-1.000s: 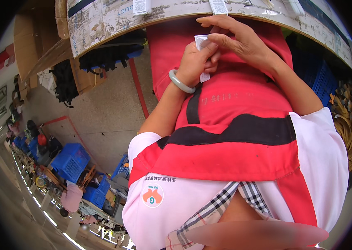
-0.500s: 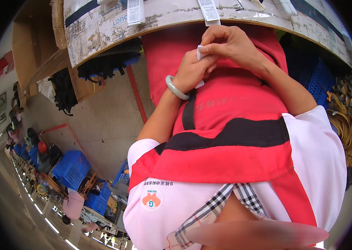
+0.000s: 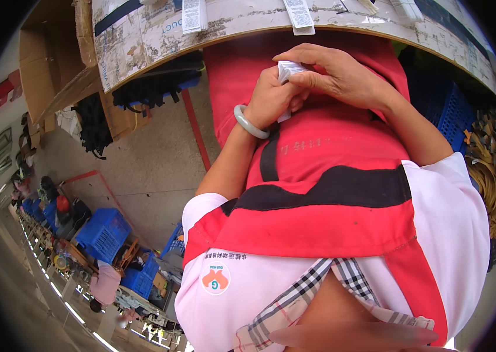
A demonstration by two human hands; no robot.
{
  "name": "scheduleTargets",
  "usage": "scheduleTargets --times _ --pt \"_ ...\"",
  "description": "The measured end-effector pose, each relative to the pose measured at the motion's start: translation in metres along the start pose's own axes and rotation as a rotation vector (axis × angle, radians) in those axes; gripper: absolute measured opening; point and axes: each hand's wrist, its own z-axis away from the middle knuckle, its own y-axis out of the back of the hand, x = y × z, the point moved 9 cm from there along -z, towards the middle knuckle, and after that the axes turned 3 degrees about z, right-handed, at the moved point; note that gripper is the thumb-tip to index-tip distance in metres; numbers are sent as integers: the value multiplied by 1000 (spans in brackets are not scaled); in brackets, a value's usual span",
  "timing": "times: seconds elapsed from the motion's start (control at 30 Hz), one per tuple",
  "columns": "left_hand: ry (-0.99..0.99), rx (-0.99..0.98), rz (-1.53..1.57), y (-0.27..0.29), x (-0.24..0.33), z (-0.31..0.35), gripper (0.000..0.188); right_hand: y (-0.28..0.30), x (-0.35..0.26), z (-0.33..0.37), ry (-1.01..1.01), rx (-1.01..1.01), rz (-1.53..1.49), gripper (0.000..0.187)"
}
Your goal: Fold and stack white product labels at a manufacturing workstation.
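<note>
A small stack of white paper labels (image 3: pixel 289 69) sits between my two hands, its layered edges fanned slightly upward. My left hand (image 3: pixel 270 97), with a pale bangle at the wrist, is closed around the lower part of the stack; a white end pokes out below its fingers. Against the stack's right side rests the thumb of my right hand (image 3: pixel 342 73), while its fingers reach over the far end. Both hands are over the red apron (image 3: pixel 324 126), just short of the table edge. Two more stacks of printed white labels, a left one (image 3: pixel 194 16) and a middle one (image 3: pixel 299 16), overhang that edge.
The worn, paper-covered table (image 3: pixel 142 50) curves across the top. At left are an open cardboard box (image 3: pixel 48 70) and hanging black straps (image 3: pixel 90 126). A blue crate (image 3: pixel 452 114) and a bundle of tan strips (image 3: pixel 490 170) are at right. Farther back, blue baskets (image 3: pixel 104 234) line the floor.
My right hand has gone from a pinch at the stack's top to fingers stretched over it. The stack's layered edges now show more widely. My left hand has kept its hold.
</note>
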Motion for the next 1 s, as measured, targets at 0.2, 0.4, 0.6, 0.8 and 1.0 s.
scheduleTargets --times 0.2,0.4,0.6,0.8,1.0 --pt "-4 46 26 2 7 -1 19 10 8 -3 -47 96 -159 21" --pt "155 -18 -165 -1 -5 1 19 13 23 -3 -51 143 -108 12" --pt "95 76 26 7 15 -8 20 138 31 16 40 835 793 17" --pt "-8 172 51 19 36 -22 18 166 58 18 21 856 847 20" --pt "-144 257 -290 32 77 -40 18 133 31 -10 215 762 698 22"
